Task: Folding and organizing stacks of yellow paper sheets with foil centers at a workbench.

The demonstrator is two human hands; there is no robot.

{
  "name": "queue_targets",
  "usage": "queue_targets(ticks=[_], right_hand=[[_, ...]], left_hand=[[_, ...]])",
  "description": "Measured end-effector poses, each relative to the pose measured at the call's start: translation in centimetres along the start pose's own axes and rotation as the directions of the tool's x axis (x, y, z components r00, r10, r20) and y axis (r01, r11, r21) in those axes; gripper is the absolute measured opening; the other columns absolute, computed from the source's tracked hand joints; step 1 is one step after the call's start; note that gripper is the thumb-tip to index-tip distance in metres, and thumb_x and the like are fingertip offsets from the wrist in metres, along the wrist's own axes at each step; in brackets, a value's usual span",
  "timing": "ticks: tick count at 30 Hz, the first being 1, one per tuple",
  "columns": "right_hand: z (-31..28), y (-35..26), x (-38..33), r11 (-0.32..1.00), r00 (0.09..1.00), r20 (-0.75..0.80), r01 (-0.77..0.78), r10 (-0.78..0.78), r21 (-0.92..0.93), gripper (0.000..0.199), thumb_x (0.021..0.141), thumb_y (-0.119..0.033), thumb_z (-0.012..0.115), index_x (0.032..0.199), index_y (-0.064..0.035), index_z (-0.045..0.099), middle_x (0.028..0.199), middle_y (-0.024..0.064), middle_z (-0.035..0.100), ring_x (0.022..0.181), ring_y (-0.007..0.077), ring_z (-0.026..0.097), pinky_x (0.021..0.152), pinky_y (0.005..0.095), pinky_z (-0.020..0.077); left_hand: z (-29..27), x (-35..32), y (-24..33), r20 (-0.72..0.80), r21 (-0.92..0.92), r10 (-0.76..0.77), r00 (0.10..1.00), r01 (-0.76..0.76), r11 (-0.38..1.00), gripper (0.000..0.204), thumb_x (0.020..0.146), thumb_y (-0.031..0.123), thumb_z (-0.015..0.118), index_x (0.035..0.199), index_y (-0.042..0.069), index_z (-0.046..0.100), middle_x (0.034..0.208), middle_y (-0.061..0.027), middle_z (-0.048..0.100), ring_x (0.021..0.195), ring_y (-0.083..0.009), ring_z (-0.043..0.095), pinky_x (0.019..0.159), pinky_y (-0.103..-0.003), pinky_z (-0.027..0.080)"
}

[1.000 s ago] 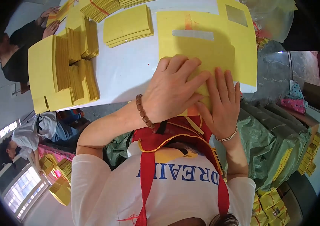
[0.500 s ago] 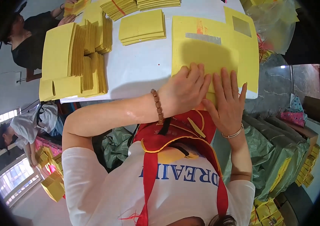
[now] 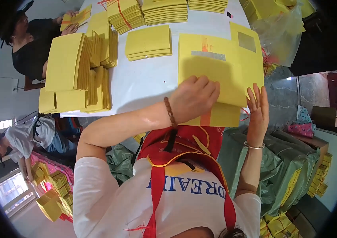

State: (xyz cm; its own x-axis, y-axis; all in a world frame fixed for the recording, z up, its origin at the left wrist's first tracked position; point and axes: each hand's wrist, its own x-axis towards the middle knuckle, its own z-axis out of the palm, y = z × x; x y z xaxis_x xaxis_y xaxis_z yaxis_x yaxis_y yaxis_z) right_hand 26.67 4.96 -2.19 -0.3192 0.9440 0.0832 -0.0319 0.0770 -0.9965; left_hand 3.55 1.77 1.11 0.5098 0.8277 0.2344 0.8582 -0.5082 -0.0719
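Observation:
In front of me on the white table lies a folded yellow paper sheet [image 3: 194, 65] with a grey strip and an orange mark. A second yellow sheet [image 3: 251, 59] with a grey patch shows under its right side. My left hand [image 3: 198, 99] rests closed on the near part of the folded sheet, knuckles up. Whatever its curled fingers may hold is hidden. Below it, a lower flap [image 3: 226, 115] with an orange band sticks out toward me. My right hand [image 3: 258, 109] is open with fingers stretched, beside the sheet's right edge.
A short stack of folded yellow paper [image 3: 148, 41] lies left of the sheet. Taller stacks [image 3: 63, 65] stand at the table's left, and tied bundles [image 3: 125, 16] at the back. A clear plastic bag [image 3: 283, 35] is at far right. Another person [image 3: 31, 43] handles yellow paper at far left.
My right hand has lifted off the sheet and moved right and down past its edge. My left hand has slid toward me, and the lower flap with the orange band now shows.

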Motion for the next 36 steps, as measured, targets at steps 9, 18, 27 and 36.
queue_targets(ticks=[9,18,27,36], right_hand=[[1.1,0.4,-0.2,0.991,0.984,0.156,0.1,-0.086,-0.084,0.06,0.084,-0.008,0.052,0.139,-0.0029,0.03,0.141,0.0153,0.035,0.133,0.0285,0.03,0.106,0.0382,0.0259],[2.3,0.9,-0.6,0.84,0.968,0.236,0.196,-0.084,-0.507,0.043,0.079,-0.005,0.059,0.122,-0.0009,0.053,0.135,0.0145,0.044,0.135,0.0325,0.024,0.107,0.041,0.0229],[2.3,1.4,-0.6,0.82,0.961,0.244,0.243,-0.131,-0.518,0.041,0.079,-0.007,0.06,0.119,-0.0018,0.055,0.135,0.0131,0.044,0.134,0.0328,0.024,0.107,0.0417,0.0233],[2.3,1.9,-0.7,0.831,0.962,0.227,0.248,-0.151,-0.498,0.039,0.08,-0.007,0.059,0.119,-0.0035,0.056,0.135,0.0115,0.044,0.134,0.0319,0.025,0.107,0.0419,0.0237]], left_hand=[[-0.9,-3.5,-13.4,-0.46,-0.096,-0.354,0.814,0.351,0.931,0.044,0.072,-0.002,0.055,0.114,0.01,0.058,0.097,-0.0083,0.064,0.086,-0.0271,0.059,0.073,-0.037,0.049],[13.4,-6.9,-18.8,-0.102,0.087,-0.446,0.889,0.454,0.887,0.042,0.072,0.009,0.063,0.113,0.01,0.056,0.107,-0.0076,0.061,0.093,-0.0248,0.057,0.076,-0.035,0.048],[13.4,-8.1,-20.3,-0.084,-0.002,-0.393,0.916,0.394,0.919,0.048,0.072,0.012,0.062,0.119,0.01,0.051,0.113,-0.0082,0.057,0.101,-0.0268,0.053,0.085,-0.036,0.044],[14.9,-8.4,-17.8,-0.105,0.003,-0.505,0.857,0.508,0.862,0.061,0.08,0.039,0.06,0.128,0.007,0.042,0.129,-0.0134,0.044,0.12,-0.031,0.038,0.097,-0.044,0.034]])
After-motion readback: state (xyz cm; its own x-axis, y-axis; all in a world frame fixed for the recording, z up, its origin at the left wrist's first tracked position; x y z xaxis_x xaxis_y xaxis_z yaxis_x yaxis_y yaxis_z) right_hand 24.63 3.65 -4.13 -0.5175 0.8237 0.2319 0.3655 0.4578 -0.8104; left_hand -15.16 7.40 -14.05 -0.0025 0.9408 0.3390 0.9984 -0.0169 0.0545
